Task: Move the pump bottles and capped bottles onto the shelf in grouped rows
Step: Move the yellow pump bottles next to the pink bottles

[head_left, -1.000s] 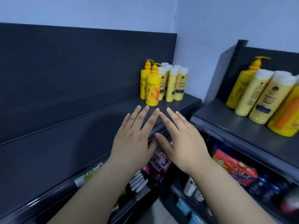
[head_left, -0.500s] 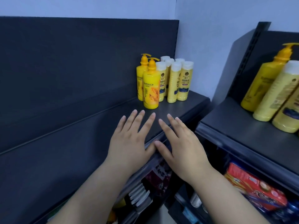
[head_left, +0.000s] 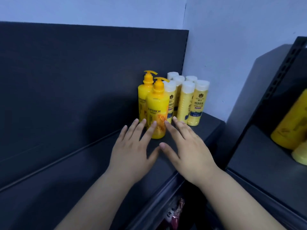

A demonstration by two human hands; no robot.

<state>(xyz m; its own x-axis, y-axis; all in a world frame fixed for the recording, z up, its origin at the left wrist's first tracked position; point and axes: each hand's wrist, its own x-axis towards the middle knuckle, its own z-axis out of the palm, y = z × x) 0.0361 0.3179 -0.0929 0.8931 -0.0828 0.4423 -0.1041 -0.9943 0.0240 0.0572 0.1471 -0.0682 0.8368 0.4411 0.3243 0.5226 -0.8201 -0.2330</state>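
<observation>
Pump bottles (head_left: 156, 103): two, yellow plastic with orange-yellow pump heads, upright at the far right end of the dark grey metal shelf (head_left: 79, 176). Front pump bottle (head_left: 157, 117) is labelled SUPERIOR. Rear pump bottle (head_left: 142, 97) stands close behind it to the left, near the dark back panel (head_left: 66, 72).

Capped bottles (head_left: 198, 103): pale yellow plastic cylinders with white caps, six caps counted. They stand upright in a tight block just right of the pump bottles, in the corner by the pale wall (head_left: 232, 47).

Left hand (head_left: 131, 153): palm down over the shelf, fingers straight and slightly spread, holding nothing. Its fingertips overlap the front pump bottle's lower part in view; contact cannot be told.

Right hand (head_left: 191, 151): flat, fingers fanned, holding nothing, fingertips near the block's front. The thumb tips nearly meet. Whether either palm rests on the shelf cannot be told.

Second dark shelf (head_left: 259, 160), at right, carries large yellow bottles (head_left: 290, 123) cut off by the frame edge. Red packet (head_left: 176, 211) lies below the shelf's front lip.
</observation>
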